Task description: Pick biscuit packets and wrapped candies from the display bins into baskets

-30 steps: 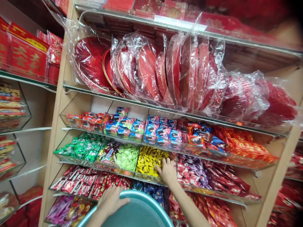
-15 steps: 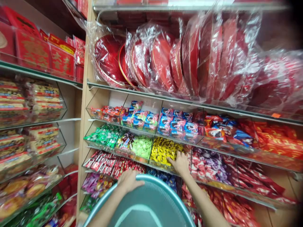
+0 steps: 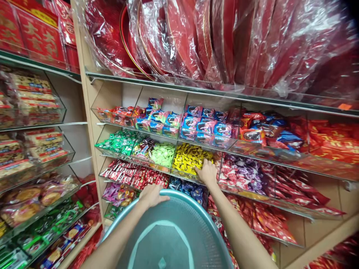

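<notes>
A teal plastic basket (image 3: 159, 224) with a perforated wall stands in front of me, its floor bare. My left hand (image 3: 153, 195) is closed over the far left part of its rim. Past the basket, my right hand (image 3: 207, 172) reaches into a clear shelf bin of yellow-wrapped candies (image 3: 186, 158). Its thumb is spread from the fingers, and the fingertips touch the candies at the bin's right side. I see no candy held in it. Light green candies (image 3: 163, 154) lie in the bin to the left, purple and white ones (image 3: 244, 173) to the right.
Clear-fronted shelves hold blue and pink snack packs (image 3: 206, 125), green candies (image 3: 117, 142) and red packets (image 3: 269, 220). Above, a glass shelf (image 3: 179, 86) bears red round trays in plastic (image 3: 179, 37). A wooden upright (image 3: 85, 101) divides off the left shelves with packaged biscuits (image 3: 35, 91).
The view has tilted down and come closer, showing more of the basket floor. My left hand stays on the rim; my right hand stays at the yellow candies.
</notes>
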### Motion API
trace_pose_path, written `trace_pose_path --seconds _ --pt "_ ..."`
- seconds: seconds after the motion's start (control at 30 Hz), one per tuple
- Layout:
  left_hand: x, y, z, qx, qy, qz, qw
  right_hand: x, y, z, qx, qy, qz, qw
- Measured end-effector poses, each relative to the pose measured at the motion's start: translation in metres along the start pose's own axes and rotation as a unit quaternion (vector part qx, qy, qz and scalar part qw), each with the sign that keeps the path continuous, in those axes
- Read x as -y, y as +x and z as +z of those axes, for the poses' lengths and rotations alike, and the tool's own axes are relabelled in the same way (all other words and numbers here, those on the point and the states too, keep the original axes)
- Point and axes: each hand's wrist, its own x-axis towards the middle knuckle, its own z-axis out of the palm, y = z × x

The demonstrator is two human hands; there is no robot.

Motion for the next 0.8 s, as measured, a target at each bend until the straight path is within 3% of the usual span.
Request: trace_pose_path --seconds 0.33,0.63,0.8 --pt "-0.019 -0.012 -0.004 -0.017 0.000 0.016 1.000 -0.004 -0.002 0.000 -0.007 0.032 0.000 0.999" --pt "-0.007 -0.017 0.016 0.007 -0.014 0.014 1.000 -0.006 0.000 0.005 -0.007 0.087 0.010 0.996" --pt "-0.007 -0.012 0.018 0.009 -0.017 0.023 1.000 -0.009 0.001 0.008 -0.028 0.115 0.003 0.993"
